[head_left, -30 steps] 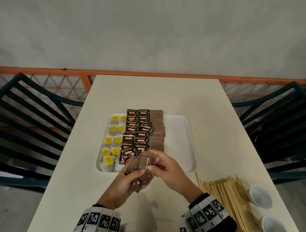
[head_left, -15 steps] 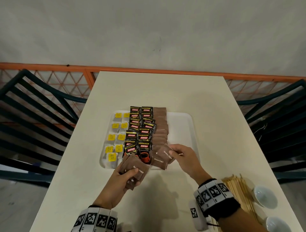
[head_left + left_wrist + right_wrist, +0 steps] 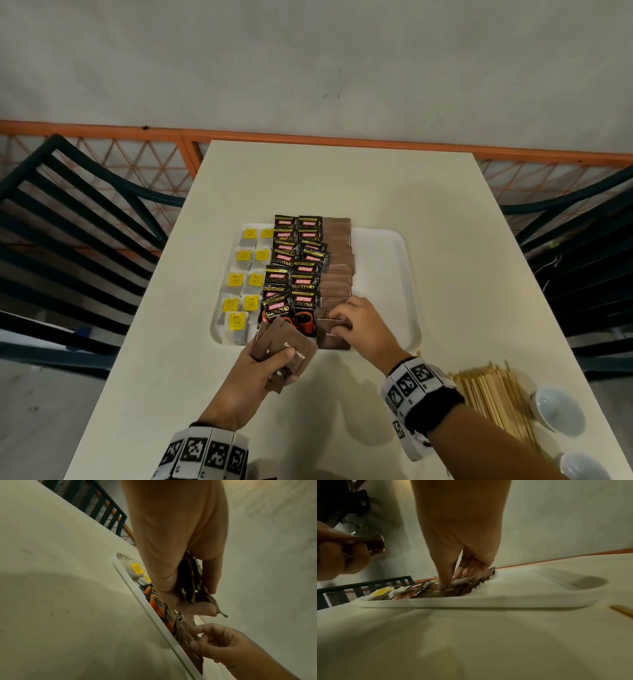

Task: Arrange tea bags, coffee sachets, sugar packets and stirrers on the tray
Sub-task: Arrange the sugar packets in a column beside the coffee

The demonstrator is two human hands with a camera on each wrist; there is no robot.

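Currently you are on the sugar step. Your right hand [image 3: 356,320] has its fingers curled on a sugar packet [image 3: 330,337] at the near end of the sugar row [image 3: 337,263] on the tray [image 3: 387,274]; whether it grips or only presses cannot be told. Your left hand [image 3: 263,373] grasps a fan of spare packets [image 3: 286,349] just short of the tray's near rim. Next, seat this packet overlapping the row, release, and draw another from the fan. Stirrers [image 3: 493,394] lie on the counter [image 3: 342,178], not yet placed.
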